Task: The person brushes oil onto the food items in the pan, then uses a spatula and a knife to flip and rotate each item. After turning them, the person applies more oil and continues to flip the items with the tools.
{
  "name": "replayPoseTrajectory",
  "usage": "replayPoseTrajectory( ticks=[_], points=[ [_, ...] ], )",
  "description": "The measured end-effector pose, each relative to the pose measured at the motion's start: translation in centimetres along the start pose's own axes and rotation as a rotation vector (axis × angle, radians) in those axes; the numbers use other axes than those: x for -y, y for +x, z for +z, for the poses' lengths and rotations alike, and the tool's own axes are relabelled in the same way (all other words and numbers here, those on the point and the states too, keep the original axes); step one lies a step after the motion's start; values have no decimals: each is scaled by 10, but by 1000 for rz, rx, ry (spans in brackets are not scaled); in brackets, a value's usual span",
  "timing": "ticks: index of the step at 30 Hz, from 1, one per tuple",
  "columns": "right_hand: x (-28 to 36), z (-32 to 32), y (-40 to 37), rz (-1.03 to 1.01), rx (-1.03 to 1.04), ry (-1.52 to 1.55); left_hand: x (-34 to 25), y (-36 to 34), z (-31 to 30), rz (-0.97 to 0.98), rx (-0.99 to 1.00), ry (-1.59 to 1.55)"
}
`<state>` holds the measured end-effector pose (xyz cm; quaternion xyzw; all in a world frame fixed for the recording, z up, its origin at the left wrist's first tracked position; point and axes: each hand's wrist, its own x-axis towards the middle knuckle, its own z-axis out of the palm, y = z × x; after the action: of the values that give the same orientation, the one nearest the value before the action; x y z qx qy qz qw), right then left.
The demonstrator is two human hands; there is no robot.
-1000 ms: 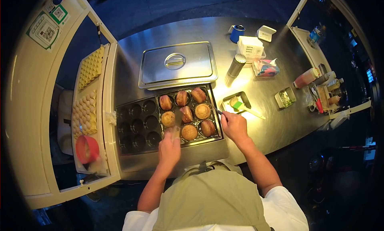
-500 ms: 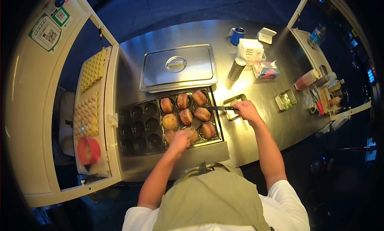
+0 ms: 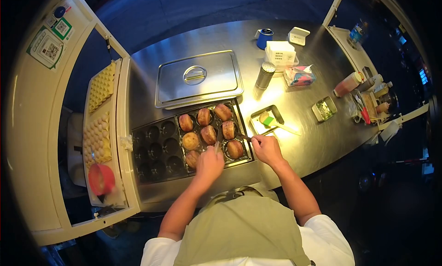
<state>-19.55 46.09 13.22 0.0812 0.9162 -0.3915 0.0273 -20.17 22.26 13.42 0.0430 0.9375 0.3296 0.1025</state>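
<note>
My left hand (image 3: pixel 210 164) grips a metal spatula (image 3: pixel 218 144), its blade raised among the browned round cakes. In my right hand (image 3: pixel 267 149) is a slim, dark-handled, knife-like tool (image 3: pixel 243 137) pointing left over the pan's right edge. Between the two tools stands a cake (image 3: pixel 228 130) on its side, close to both; contact is hard to make out. More cakes sit in the right half of the black moulded pan (image 3: pixel 155 149), including a flat golden one (image 3: pixel 190 141) and a browned one (image 3: pixel 235 149). My left hand hides part of the front row.
Right of the pan, a small tray (image 3: pixel 253 123) holds a green-headed brush (image 3: pixel 268 121). Behind the pan lies a lidded steel container (image 3: pixel 198 82). A shaker (image 3: pixel 265 75), a tissue pack (image 3: pixel 299 76) and a tub of chopped greens (image 3: pixel 324 109) stand rightward. Eggs (image 3: pixel 97 137) sit left.
My right hand has moved left and toward me with its tool, uncovering the brush in the tray. My left hand has shifted right, its spatula now more upright. The upper-right cakes have changed tilt.
</note>
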Motion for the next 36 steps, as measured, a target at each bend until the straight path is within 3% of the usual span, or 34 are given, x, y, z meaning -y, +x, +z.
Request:
replayPoseTrajectory(
  ticks=[3, 10, 15, 20, 23, 25, 26, 28, 31, 33, 35, 36],
  points=[
    [-1, 3, -3, -103, -79, 28, 0, -5, -3, -2, -2, -2],
    [-1, 9, -2, -38, -21, -18, -2, -12, -5, -44, -16, -5],
    [-13, 15, 1, -120, -162, -63, -3, -17, -9, -51, -22, 0],
    [33, -1, -5, -151, -207, -4, 6, -38, -31, -80, -100, -35],
    [64, 5, -5, -202, -182, 120, 35, -51, -49, -176, -276, -384],
    [77, 24, 6, -614, -147, 79, 79, -54, -49, -355, -218, -680],
    [84, 36, 12, -616, -143, 80, 84, -55, -62, -359, -222, -680],
    [95, 61, 28, -529, 88, -201, 92, -55, -86, -613, -18, -888],
    [109, 89, 52, -613, 96, -457, 108, -51, -97, -645, 37, -934],
    [116, 98, 65, -587, 151, -425, 119, -45, -98, -648, 57, -928],
    [119, 107, 81, -371, 293, -415, 126, -41, -98, -649, 83, -926],
    [112, 115, 90, -364, 217, -292, 129, -40, -99, -654, 92, -909]
  ],
)
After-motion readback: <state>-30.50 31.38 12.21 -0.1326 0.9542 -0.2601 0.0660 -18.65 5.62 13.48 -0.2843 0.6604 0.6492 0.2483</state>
